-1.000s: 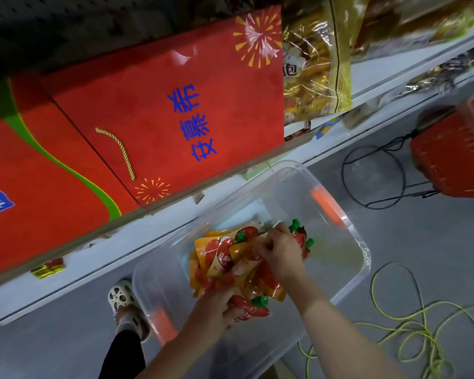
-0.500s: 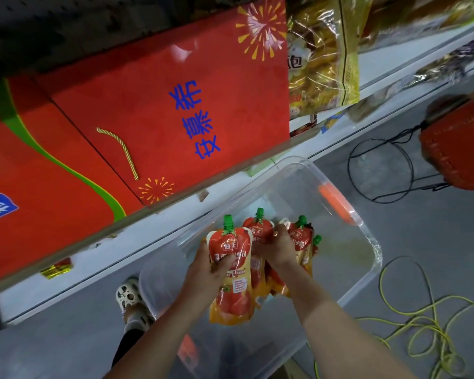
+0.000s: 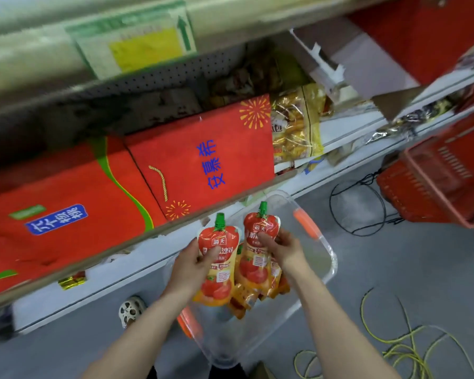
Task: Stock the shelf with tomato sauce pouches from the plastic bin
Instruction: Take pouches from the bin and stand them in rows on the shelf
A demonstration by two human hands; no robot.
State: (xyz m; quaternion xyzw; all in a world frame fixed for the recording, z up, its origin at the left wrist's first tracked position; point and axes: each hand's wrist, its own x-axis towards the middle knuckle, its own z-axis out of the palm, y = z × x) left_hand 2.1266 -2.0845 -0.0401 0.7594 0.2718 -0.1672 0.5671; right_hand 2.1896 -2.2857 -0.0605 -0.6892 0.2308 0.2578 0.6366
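Observation:
My left hand [image 3: 192, 262] grips one red and yellow tomato sauce pouch [image 3: 216, 272] with a green cap, held upright. My right hand [image 3: 283, 247] holds a bunch of tomato sauce pouches [image 3: 257, 265], the front one upright with its green cap on top. Both hands are raised above the clear plastic bin [image 3: 322, 254] on the floor, just below the front edge of the shelf [image 3: 99, 258]. What lies in the bin beneath the pouches is hidden.
Large red gift boxes [image 3: 203, 160] fill the shelf above the hands, beside a yellow snack bag [image 3: 296, 129]. A red shopping basket [image 3: 435, 179] stands at right. Black cable [image 3: 357, 206] and yellow cord [image 3: 394, 348] lie on the grey floor. My shoe [image 3: 130, 310] is left of the bin.
Both hands have lifted the pouches out of the bin and up toward the shelf edge. The view has tilted upward, showing more of the upper shelves.

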